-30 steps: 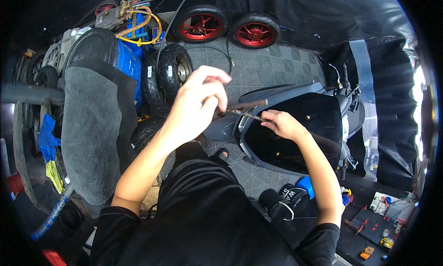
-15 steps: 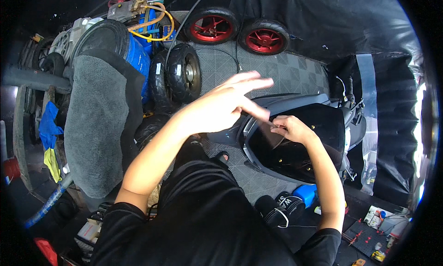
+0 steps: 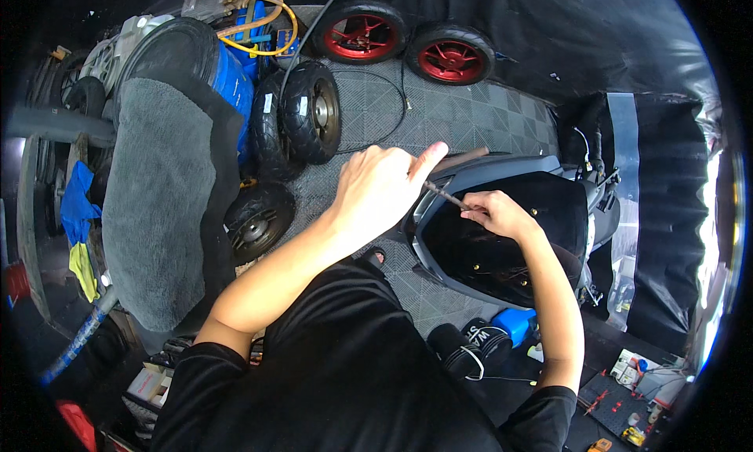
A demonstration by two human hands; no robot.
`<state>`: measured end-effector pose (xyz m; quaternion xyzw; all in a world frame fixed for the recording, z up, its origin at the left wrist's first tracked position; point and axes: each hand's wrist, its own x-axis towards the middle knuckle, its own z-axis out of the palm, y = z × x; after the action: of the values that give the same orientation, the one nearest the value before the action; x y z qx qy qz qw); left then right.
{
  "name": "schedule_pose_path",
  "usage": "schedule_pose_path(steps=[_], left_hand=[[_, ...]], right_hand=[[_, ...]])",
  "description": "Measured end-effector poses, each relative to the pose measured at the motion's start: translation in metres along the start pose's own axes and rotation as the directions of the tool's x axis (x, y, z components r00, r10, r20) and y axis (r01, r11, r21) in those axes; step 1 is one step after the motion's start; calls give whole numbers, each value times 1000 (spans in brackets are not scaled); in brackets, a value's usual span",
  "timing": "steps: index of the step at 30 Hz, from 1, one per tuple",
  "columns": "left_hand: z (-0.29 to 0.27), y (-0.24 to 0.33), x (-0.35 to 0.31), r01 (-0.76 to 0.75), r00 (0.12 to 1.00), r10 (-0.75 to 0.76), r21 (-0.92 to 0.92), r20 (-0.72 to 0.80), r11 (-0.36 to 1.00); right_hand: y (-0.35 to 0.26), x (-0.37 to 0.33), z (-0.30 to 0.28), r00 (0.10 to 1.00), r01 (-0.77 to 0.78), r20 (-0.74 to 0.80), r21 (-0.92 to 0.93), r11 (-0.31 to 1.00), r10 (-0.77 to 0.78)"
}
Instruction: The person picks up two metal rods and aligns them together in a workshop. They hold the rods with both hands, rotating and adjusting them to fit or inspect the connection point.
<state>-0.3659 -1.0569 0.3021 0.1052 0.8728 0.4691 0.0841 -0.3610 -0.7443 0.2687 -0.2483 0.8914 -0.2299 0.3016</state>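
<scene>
A thin grey-brown strip (image 3: 447, 195) stretches between my hands, above the scooter's black seat-compartment area (image 3: 502, 248). My right hand (image 3: 499, 215) pinches one end of it between thumb and fingers. The other end meets my left hand (image 3: 380, 181), whose fingers are curled closed with the thumb pointing out to the right. Beyond that thumb shows another flat, blurred brownish piece (image 3: 463, 161); whether it joins the strip I cannot tell. Several small brass-coloured dots (image 3: 477, 268) sit on the black surface. The scooter's grey bodywork (image 3: 522, 166) surrounds it.
Two red-rimmed wheels (image 3: 451, 56) lie at the back. More tyres (image 3: 311, 113) stand left of me, by a blue drum (image 3: 235, 99) and a grey cloth-covered bench (image 3: 161, 209). A hose (image 3: 404, 122) crosses the floor. Tools (image 3: 627, 405) lie at the lower right.
My left hand has curled its spread fingers and turned, thumb outward. The brownish piece between the hands now shows as a thin strip. The right hand has barely moved.
</scene>
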Motion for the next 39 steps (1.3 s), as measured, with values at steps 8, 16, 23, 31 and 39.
schedule_pose_path(steps=[8, 16, 23, 31, 39], left_hand=[[-8, -3, 12, -389, 878, 452, -316, 159, 865], [5, -17, 3, -126, 920, 156, 107, -360, 986], [-3, -14, 3, 91, 979, -85, -27, 184, 995], [8, -8, 9, -209, 931, 324, -486, 166, 849], [11, 5, 7, -595, 803, 590, -191, -86, 781]], right_hand=[[6, -2, -2, 999, 43, -14, 1, 999, -43], [6, -3, 2, 998, -23, -59, -45, 999, 21], [-6, -4, 5, 997, -51, -72, -163, 985, 40], [5, -8, 10, 1000, -10, 15, 19, 1000, 10], [12, -11, 2, 999, -49, 16, 16, 999, 49]])
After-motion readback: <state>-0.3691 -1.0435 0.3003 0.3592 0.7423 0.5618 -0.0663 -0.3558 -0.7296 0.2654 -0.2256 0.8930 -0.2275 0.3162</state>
